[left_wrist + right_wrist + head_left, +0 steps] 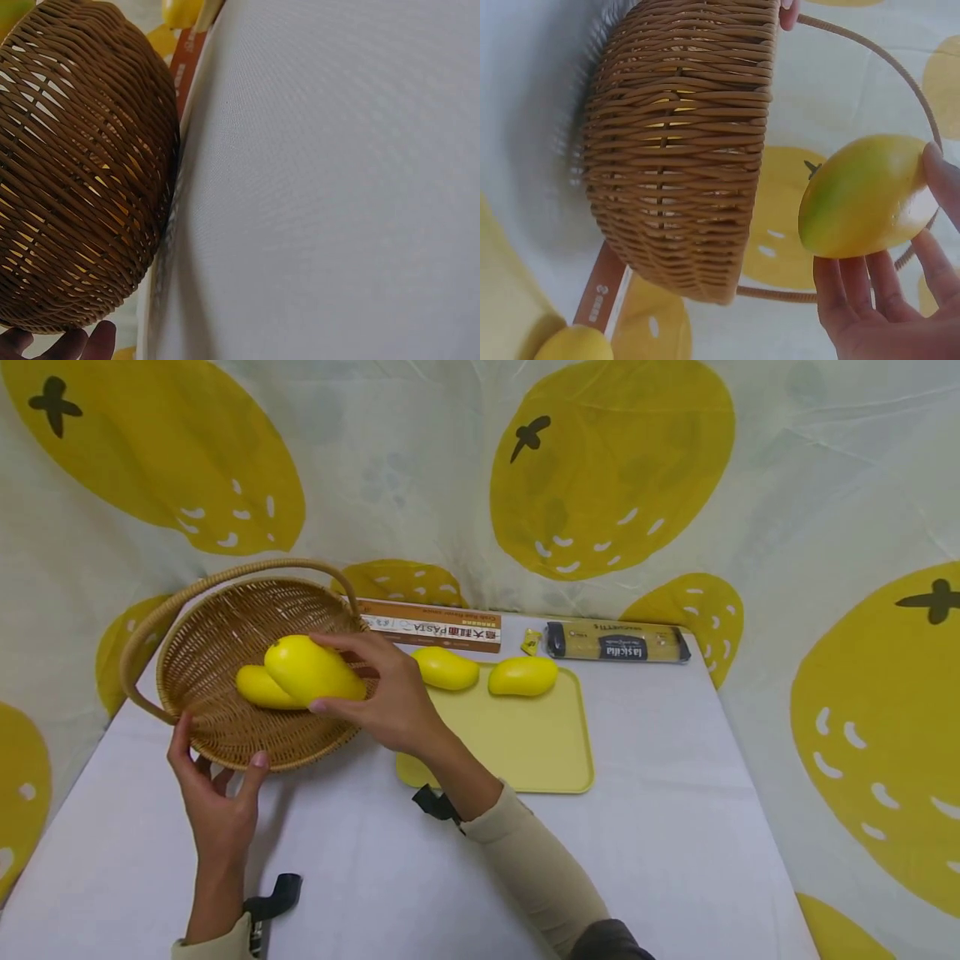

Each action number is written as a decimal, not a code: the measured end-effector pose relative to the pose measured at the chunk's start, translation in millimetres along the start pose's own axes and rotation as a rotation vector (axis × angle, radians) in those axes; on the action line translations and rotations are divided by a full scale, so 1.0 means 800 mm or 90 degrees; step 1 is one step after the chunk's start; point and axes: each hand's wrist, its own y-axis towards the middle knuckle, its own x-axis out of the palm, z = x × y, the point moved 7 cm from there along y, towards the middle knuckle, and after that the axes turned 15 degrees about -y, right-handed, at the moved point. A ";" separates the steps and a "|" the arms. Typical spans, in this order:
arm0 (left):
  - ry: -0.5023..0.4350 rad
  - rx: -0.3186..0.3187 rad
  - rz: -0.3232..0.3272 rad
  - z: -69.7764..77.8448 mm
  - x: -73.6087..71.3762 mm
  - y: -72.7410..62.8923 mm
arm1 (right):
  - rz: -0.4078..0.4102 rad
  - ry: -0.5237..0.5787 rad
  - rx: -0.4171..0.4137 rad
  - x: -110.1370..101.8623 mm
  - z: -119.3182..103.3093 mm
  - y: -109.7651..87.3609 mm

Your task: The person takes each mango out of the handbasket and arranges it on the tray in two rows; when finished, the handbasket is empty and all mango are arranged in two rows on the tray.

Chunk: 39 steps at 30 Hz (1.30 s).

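A brown wicker basket (217, 635) with a hooped handle leans toward me at the left of the table. My left hand (217, 810) grips its near rim, thumb and fingertips at the edge. In my right hand (393, 693) a yellow mango (311, 668) is held between thumb and fingers over the basket's mouth. The right wrist view shows this mango (870, 196) with a green patch, beside the basket's rim (754, 150). Another mango (258, 689) lies inside the basket, partly hidden behind the held one. Two more mangoes, one left (446, 669) and one right (522, 677), lie on a yellow tray (510, 752).
Along the back of the table lie a pasta box (435, 627), a small yellow packet (531, 642) and a bag of spaghetti (618, 642). Behind them hangs a fruit-patterned cloth (420, 468). White cloth (675, 827) covers the table.
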 end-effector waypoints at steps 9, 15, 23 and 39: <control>-0.006 -0.001 0.003 0.000 0.000 0.000 | 0.064 -0.014 0.018 -0.032 0.005 -0.027; -0.011 0.010 -0.004 0.001 0.001 0.001 | 0.093 -0.039 0.032 -0.045 0.016 -0.044; -0.019 0.015 -0.007 0.001 0.000 0.002 | 0.118 -0.048 0.062 -0.058 0.035 -0.065; -0.011 0.011 -0.003 0.003 0.001 0.002 | 0.067 -0.098 0.160 -0.059 0.082 -0.099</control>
